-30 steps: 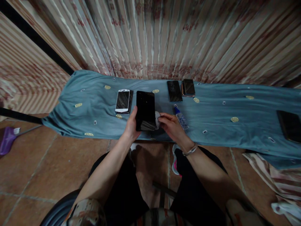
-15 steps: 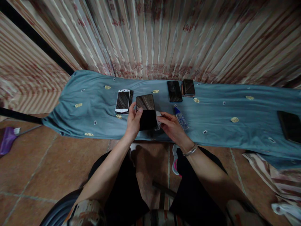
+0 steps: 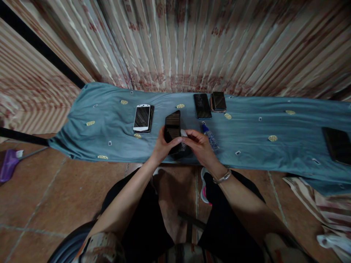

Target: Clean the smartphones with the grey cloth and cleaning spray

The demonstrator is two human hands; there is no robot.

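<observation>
Only container in view: small clear bottle with a blue cap (image 3: 210, 136), lying on its side on the blue cloth (image 3: 246, 128) just right of the hands; can't tell what's in it or how full. Left hand (image 3: 161, 146) is closed around the lower end of a black phone (image 3: 173, 128), thumb across its front, fingers behind. The phone is lifted off the cloth and tilted, far end pointing away, screen catching a striped reflection. Right hand (image 3: 199, 145) is partly closed, fingertips pinching a small white wad (image 3: 183, 133) pressed against the phone's right edge; cloth or tissue, can't tell which. Metal bracelet (image 3: 222, 176) on the right wrist. The phone sits over the near edge of the counter, roughly centre of the cloth. Other devices lie flat on the cloth: white phone (image 3: 142, 117) to the left with a dark one stacked under it, well apart from the held phone; a dark phone (image 3: 202, 106) and a brownish phone (image 3: 218, 101) side by side at the far edge, almost touching; another dark slab (image 3: 336, 145) at the far right end. The cloth has scattered yellow round motifs. Striped curtain (image 3: 175, 44) behind the counter. Tiled floor (image 3: 55, 197) below, purple item (image 3: 7, 164) at the left edge.
</observation>
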